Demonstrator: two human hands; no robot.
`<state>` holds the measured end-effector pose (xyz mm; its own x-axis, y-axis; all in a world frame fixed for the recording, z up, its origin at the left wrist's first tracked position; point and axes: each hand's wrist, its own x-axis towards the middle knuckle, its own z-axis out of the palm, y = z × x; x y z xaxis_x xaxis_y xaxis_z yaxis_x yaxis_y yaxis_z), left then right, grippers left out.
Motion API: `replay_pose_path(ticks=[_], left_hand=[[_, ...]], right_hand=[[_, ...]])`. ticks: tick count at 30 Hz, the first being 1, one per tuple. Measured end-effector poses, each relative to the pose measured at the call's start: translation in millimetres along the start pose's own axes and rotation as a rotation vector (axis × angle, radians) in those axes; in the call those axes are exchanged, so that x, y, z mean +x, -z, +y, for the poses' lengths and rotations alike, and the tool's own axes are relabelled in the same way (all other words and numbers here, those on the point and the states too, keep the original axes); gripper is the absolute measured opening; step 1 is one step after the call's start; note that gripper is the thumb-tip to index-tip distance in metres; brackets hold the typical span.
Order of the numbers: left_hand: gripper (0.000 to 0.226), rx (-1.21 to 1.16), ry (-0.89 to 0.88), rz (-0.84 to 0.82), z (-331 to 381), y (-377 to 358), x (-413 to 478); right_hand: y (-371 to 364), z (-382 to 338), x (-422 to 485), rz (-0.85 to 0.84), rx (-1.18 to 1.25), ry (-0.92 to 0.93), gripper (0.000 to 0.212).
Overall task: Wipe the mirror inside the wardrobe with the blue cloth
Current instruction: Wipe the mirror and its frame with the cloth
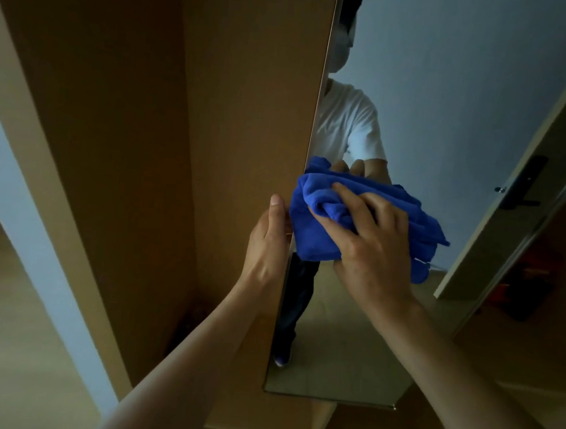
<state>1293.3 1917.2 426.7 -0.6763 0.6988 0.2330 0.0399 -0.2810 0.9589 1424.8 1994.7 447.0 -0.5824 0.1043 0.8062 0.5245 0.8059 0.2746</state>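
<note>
Presses cloth to mirror with right grip clamped on it; clasps mirror's edge with left grip.

A: What is the blue cloth you are working with made of?

B: Yours is a thick, plush fabric with a fine fuzzy nap. It looks matt, soft and deeply folded.

A: And the mirror in front of you?

B: You have smooth, glossy glass there, and it gives a clear reflection.

A: The wardrobe panel on your left?

B: That looks like brown wood board, flat, smooth and matt. You cannot make out any grain on it.

A: The floor?

B: Pale and smooth, with a dull sheen.
</note>
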Motion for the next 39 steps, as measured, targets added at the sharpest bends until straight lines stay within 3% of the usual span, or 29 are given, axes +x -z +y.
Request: replay_pose_path(ticks=[9, 16, 25, 32, 39], left_hand=[[0.071, -0.030, 0.101, 0.049, -50, 2, -19], [0.059, -0.019, 0.192, 0.082, -102, 14, -32], [0.063, -0.083, 0.211, 0.103, -125, 18, -33], [0.067, 0.012, 0.211, 0.187, -144, 21, -35], [0.073, 0.029, 0.296, 0.138, -191, 28, -45]], right_hand=[[-28, -21, -56, -0.048, 0.050, -0.022, 0.045], [-45, -40, -89, -0.114, 0.076, -0.055, 0.043], [-69, -55, -133, -0.145, 0.085, -0.040, 0.038], [-91, -67, -171, -0.207, 0.086, -0.030, 0.034], [-116, -79, -200, -0.153, 0.105, -0.087, 0.028]])
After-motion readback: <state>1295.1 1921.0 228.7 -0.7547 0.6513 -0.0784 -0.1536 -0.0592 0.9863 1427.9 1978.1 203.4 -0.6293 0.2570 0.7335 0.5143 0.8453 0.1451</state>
